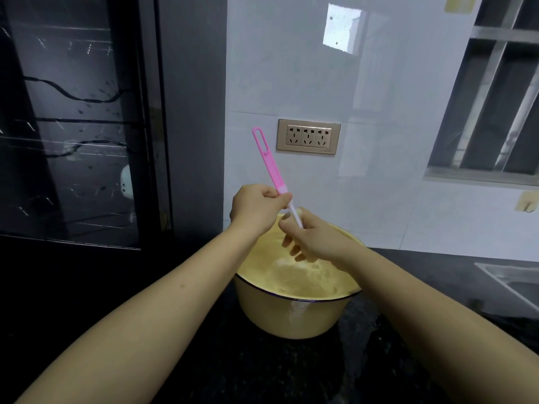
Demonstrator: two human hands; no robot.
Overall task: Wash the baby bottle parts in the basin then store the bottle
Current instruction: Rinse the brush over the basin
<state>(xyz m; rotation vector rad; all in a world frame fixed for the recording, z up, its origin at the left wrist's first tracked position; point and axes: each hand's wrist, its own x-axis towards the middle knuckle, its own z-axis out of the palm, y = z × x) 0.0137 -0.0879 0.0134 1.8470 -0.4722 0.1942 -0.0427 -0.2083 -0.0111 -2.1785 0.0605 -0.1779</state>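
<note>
Head view, items as I log them from the remote station.

1. Slim pink plastic brush handle with a loop at its top end [270, 163]: tilted, loop towards the upper left, thin white stem [295, 214] running down to the right. It is held in the air over the basin's far rim.
2. Left grip [258, 209]: thumb and forefinger pinch the low end of the pink handle.
3. Right grip [316, 237]: fingers curled round the lower white stem. The stem's tip is hidden inside the fingers, and I cannot tell whether anything else sits there.
4. Round pale-yellow enamel basin with a dark rim [280, 316]: stands on the black speckled worktop [262, 371], directly below both grips. Foamy water [306, 278] fills it, and I cannot tell what lies under the foam.
5. Edges: dark glass-fronted cabinet [73, 126] close on the left; white tiled wall [379, 185] just behind the basin, carrying a gold triple socket plate [308, 136]; steel sink rim [501, 274] at the right, well apart from the basin.
6. Open room: bare worktop in front of the basin and between basin and sink.
</note>
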